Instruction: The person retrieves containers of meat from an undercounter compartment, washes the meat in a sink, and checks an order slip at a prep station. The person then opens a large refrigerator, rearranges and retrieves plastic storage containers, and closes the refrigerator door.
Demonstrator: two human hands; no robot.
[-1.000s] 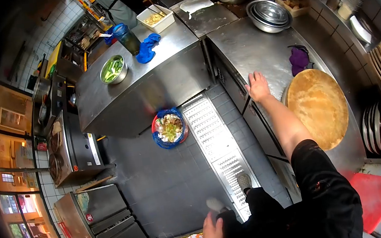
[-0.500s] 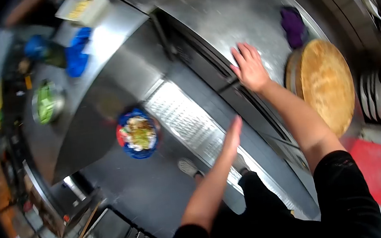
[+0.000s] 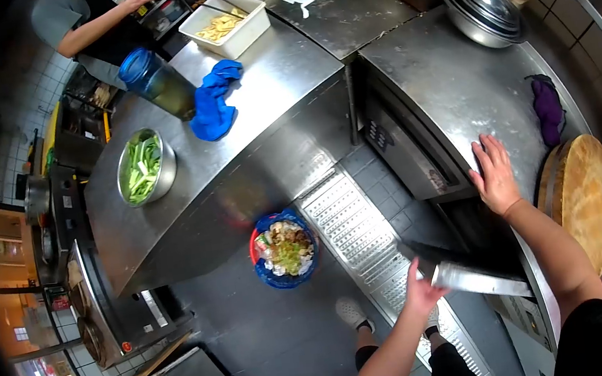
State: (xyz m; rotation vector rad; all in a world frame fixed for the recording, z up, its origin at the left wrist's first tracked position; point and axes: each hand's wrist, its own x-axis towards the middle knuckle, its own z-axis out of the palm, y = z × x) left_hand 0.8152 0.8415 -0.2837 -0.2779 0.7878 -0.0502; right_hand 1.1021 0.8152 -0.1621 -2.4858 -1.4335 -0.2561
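Observation:
My left hand is low at the end of an under-counter fridge door, which stands swung out from the steel counter. The thumb points up and the fingers close around the door's edge, partly hidden. My right hand lies flat on the countertop with its fingers stretched out, holding nothing. A purple cloth and a thick round wooden chopping board are to the right of this hand. The fridge's interior looks dark from here.
A blue-lined bin with food scraps stands on the floor beside a metal drain grate. On the opposite steel table are a bowl of cut greens, a blue cloth, a blue-topped jar and a white tub. Another person's arm shows behind.
The fridge door has swung open, with my left hand now at its edge. My right hand stays on the countertop. The view has turned, bringing the other person into sight.

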